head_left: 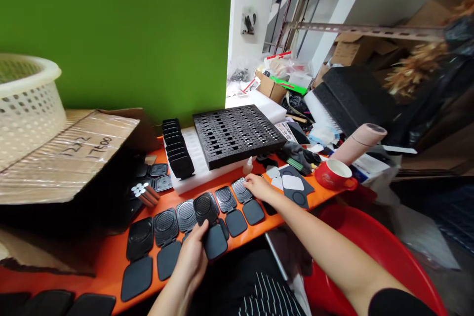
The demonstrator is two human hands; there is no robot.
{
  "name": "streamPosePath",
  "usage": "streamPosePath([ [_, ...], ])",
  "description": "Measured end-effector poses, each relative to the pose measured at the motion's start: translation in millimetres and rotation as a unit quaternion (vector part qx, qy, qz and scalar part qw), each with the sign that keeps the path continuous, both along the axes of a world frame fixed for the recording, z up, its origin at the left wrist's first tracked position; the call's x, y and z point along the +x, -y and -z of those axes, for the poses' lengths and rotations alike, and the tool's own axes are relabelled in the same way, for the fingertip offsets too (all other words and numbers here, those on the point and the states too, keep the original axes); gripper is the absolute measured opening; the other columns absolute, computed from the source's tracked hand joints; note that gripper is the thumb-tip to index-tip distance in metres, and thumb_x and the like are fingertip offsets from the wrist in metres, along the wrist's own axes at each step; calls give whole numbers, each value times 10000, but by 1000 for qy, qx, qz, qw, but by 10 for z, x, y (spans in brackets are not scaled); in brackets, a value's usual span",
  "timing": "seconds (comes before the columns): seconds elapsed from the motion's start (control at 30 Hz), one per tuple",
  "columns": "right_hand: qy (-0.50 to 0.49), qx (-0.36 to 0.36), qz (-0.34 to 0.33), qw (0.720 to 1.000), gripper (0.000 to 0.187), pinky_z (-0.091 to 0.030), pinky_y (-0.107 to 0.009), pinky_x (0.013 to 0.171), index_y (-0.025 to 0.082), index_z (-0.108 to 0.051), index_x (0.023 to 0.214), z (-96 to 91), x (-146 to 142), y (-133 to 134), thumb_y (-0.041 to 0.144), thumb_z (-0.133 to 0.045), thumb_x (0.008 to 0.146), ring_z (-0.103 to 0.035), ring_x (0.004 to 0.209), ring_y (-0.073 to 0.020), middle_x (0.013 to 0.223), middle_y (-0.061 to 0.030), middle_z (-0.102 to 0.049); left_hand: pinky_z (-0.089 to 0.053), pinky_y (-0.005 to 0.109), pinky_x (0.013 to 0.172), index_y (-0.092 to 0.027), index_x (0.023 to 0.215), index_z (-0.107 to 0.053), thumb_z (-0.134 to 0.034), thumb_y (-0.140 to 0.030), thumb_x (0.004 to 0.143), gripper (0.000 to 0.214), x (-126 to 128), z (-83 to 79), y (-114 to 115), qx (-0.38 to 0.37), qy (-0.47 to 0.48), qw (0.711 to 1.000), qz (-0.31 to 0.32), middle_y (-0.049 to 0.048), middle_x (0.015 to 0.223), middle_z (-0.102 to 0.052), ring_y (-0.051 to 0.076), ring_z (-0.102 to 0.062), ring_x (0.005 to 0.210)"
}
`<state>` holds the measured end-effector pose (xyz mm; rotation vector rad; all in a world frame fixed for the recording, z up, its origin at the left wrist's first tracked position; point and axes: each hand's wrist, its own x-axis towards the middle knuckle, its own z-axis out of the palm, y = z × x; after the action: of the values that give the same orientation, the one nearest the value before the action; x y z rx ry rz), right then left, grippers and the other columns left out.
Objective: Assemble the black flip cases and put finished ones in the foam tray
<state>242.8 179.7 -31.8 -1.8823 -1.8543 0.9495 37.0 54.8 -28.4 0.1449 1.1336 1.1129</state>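
On the orange tabletop, several black hinged cases lie opened flat in a row, each with a ribbed, ring-marked half above a smooth square half. My left hand [194,253] grips one opened black hinged case [216,242], thumb on its front near the hinge; it overlaps the cases behind it. At the right end of the row, my right hand [257,187] has its fingers closed at the upper right corner of another opened case [253,212]. What those fingers pinch, if anything, is too small to make out. A small white dropper bottle [248,165] stands just behind that hand.
A black slotted foam tray [237,136] and a row of upright black cases [177,150] rest on white foam. Left stand a cardboard box [74,153] and white basket [29,94]. Right are a red mug [333,174], pink tumbler [361,142] and red tub [370,247].
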Motion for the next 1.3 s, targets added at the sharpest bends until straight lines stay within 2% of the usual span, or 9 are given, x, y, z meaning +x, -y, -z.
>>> streamPosePath([
  [0.2, 38, 59, 6, 998, 230, -403, -294, 786, 149, -631, 1013, -98, -31, 275, 248, -558, 818, -579, 889, -204, 962, -93, -640, -511, 345, 870, -169, 1101, -623, -579, -157, 812, 293, 8, 25, 8, 17, -9, 1000, 7, 87, 1078, -678, 213, -647, 975],
  [0.43, -87, 72, -105, 988, 366, -456, -287, 754, 186, -684, 941, -220, -11, 972, 356, -359, 935, -615, 822, -180, 852, -52, -678, -423, 361, 966, -180, 1078, -628, -731, -408, 684, 467, 338, 41, 30, 134, -37, 988, 72, 71, 1077, -683, 255, -599, 1056],
  [0.53, 37, 125, -104, 986, 406, -339, -393, 1003, 217, -571, 1225, -182, 304, 896, 379, -516, 857, -459, 1205, -255, 1291, -101, -534, -463, 365, 909, -179, 1080, -620, -743, -416, 659, 499, 481, 27, 0, 112, 6, 990, 87, 75, 1016, -701, 261, -620, 1011],
  [0.67, 149, 47, -223, 962, 978, -86, -480, 1117, 258, -249, 1444, -106, 758, 634, 572, -699, 635, -72, 1400, -312, 1540, -88, -84, -491, 348, 855, -132, 1011, -650, -711, -369, 700, 396, 641, -3, -97, 82, 59, 982, 159, 110, 950, -713, 262, -642, 958],
  [0.83, 215, 24, -332, 918, 1014, -59, -506, 1113, 248, -212, 1454, -44, 954, 598, 520, -723, 621, -84, 1398, -317, 1535, -113, -89, -512, 348, 840, -157, 1104, -621, -595, -235, 804, 312, 839, -26, -223, 48, 105, 980, 162, 102, 1034, -693, 239, -647, 959],
  [0.97, 248, 99, -351, 898, 958, -190, -477, 1092, 259, -276, 1433, 50, 1086, 862, 190, -762, 610, -216, 1365, -317, 1519, -129, -178, -514, 365, 861, -159, 1168, -581, -540, -194, 851, 321, 888, -46, -260, 15, 113, 983, 144, 110, 1056, -684, 231, -647, 971],
  [1.1, 156, 160, -302, 927, 549, -369, -438, 981, 259, -505, 1286, 76, 1232, 1022, 79, -549, 769, -489, 1176, -257, 1355, -111, -482, -519, 356, 861, -148, 1148, -589, -528, -174, 862, 294, 881, -32, -249, -5, 91, 988, 124, 116, 1040, -687, 223, -654, 956],
  [1.2, 1, 179, -112, 977, 273, -469, -361, 848, 198, -611, 1096, 5, 1197, 905, 206, -492, 850, -602, 986, -226, 1080, -97, -650, -513, 353, 876, -152, 1144, -594, -522, -173, 867, 287, 884, 7, -235, -9, 87, 990, 112, 114, 1053, -683, 219, -649, 970],
  [1.3, -100, 125, 27, 987, 240, -492, -314, 737, 183, -599, 1048, -58, 1025, 630, 288, -474, 872, -634, 851, -209, 934, -69, -675, -498, 351, 902, -159, 1131, -605, -525, -178, 865, 278, 895, 46, -229, 0, 82, 991, 109, 108, 1062, -681, 219, -635, 1004],
])
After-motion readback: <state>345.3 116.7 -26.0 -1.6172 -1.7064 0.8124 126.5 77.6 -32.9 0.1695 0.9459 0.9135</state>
